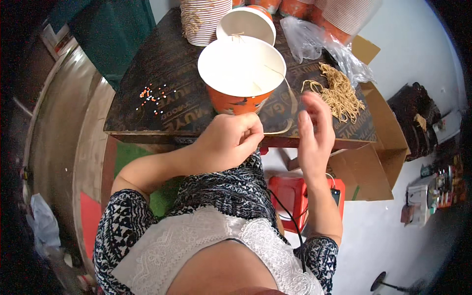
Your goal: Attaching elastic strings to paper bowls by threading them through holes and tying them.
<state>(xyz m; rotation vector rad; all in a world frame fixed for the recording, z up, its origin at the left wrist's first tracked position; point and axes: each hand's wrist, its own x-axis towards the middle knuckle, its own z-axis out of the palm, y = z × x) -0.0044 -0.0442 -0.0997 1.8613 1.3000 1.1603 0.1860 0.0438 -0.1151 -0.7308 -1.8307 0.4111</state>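
Observation:
Close to the table's front edge stands a large orange paper bucket (241, 100), white inside and upright. My left hand (231, 140) is closed in front of it, fingertips pinched on one end of a tan paper string (279, 132). From there the string curves right and up beside the bucket, and its thin far part crosses the bucket's rim. My right hand (315, 135) is raised to the right of the bucket, palm turned inward, fingers mostly stretched and close to the string's loop. Whether its fingertips touch the string I cannot make out.
A pile of tan strings (341, 96) lies at the right, by a clear plastic bag (314, 42). Small coloured beads (153, 96) are scattered at the left. Behind stand a tipped bucket (248, 24) and a bucket stack (204, 22). A cardboard box (381, 147) stands beside the table (162, 59).

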